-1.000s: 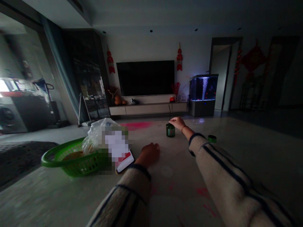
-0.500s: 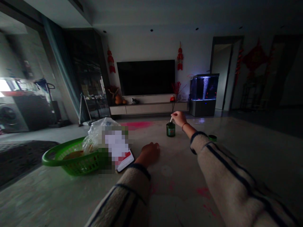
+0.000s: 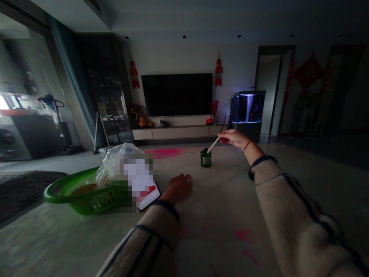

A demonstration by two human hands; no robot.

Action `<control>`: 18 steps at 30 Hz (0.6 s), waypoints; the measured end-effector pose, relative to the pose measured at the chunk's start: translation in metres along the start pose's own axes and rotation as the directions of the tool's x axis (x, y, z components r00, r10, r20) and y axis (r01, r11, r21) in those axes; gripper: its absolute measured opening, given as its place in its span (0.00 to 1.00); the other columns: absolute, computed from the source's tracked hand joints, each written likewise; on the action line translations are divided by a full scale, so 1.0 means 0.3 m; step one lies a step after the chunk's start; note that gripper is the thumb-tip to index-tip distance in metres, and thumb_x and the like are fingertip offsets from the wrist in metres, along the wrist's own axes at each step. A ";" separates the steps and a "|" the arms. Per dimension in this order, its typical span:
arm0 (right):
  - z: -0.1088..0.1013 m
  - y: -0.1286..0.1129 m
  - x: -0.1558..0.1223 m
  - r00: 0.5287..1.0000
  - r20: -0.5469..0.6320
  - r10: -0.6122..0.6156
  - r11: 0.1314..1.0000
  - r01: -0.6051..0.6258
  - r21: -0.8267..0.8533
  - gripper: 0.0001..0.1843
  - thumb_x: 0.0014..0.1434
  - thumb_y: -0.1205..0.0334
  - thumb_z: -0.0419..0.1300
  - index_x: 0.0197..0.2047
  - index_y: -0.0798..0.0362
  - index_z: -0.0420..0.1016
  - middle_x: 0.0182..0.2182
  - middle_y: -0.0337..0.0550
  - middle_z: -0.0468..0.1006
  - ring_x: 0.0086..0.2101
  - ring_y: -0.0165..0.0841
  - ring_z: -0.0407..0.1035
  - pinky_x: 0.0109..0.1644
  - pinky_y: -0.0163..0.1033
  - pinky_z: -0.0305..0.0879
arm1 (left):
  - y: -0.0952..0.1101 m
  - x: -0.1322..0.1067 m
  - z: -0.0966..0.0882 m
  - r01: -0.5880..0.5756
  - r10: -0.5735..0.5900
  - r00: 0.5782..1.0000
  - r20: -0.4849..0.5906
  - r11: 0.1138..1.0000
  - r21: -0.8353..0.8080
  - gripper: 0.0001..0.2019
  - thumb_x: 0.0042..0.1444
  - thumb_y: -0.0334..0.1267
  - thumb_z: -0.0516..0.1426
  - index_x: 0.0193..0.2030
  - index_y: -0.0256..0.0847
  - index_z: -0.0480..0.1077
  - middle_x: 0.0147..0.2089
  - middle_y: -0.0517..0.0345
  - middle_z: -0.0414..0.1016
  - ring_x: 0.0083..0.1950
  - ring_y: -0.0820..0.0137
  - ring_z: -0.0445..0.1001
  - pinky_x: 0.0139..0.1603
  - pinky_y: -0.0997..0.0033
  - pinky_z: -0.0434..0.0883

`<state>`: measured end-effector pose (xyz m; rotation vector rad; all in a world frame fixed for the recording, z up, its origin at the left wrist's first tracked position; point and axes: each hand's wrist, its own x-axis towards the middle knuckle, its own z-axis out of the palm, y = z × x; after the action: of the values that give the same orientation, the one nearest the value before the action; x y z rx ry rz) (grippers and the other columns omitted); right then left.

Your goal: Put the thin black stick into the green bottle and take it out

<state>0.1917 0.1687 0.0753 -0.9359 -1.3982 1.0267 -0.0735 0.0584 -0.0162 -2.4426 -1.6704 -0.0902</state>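
Observation:
My right hand pinches a thin stick, pale below and dark at its upper end. The stick leans to the right, and its lower end is at the mouth of a small dark green glass bottle with a label, which stands upright on the table. Closer to me, my left hand rests on the tabletop with its fingers curled; nothing shows in them. Beside its wrist lies a phone, partly blurred out.
A green plastic basket with a clear plastic bag stands on the table at the left. Pink stains mark the tabletop. Beyond are a television, a low cabinet and a lit fish tank.
My right hand has moved right and slightly up along the stick's line, and the stick now tilts more to the right, with more of its pale part showing. My left hand stays put.

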 end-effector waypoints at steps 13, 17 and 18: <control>-0.101 0.127 -0.089 0.760 0.262 0.594 0.682 -0.303 -0.666 0.17 0.29 0.58 0.70 0.24 0.59 0.74 0.20 0.42 0.75 0.23 0.27 0.69 0.28 0.30 0.65 | -0.005 0.006 -0.006 -0.027 0.026 0.999 0.037 0.999 0.037 0.18 0.59 0.38 0.40 0.49 0.38 0.64 0.46 0.45 0.69 0.46 0.63 0.70 0.41 0.66 0.67; -0.109 0.158 -0.088 0.735 0.119 0.668 0.541 -0.370 -0.755 0.16 0.26 0.60 0.71 0.19 0.60 0.72 0.16 0.42 0.73 0.21 0.29 0.69 0.27 0.33 0.66 | -0.004 0.003 -0.009 0.004 -0.005 0.999 0.033 1.000 0.009 0.18 0.59 0.39 0.40 0.50 0.38 0.63 0.45 0.45 0.70 0.44 0.64 0.71 0.41 0.66 0.66; -0.110 0.162 -0.087 0.735 0.085 0.673 0.506 -0.373 -0.778 0.16 0.26 0.60 0.71 0.18 0.59 0.71 0.15 0.43 0.72 0.20 0.30 0.68 0.26 0.34 0.66 | -0.004 0.004 -0.009 0.003 -0.004 0.999 0.039 1.000 0.009 0.18 0.59 0.39 0.41 0.50 0.38 0.63 0.45 0.45 0.70 0.44 0.64 0.71 0.41 0.66 0.66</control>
<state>0.2260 0.1615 0.0216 -1.9584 -1.9717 1.1595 -0.0742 0.0594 -0.0133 -2.4503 -1.6871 -0.0358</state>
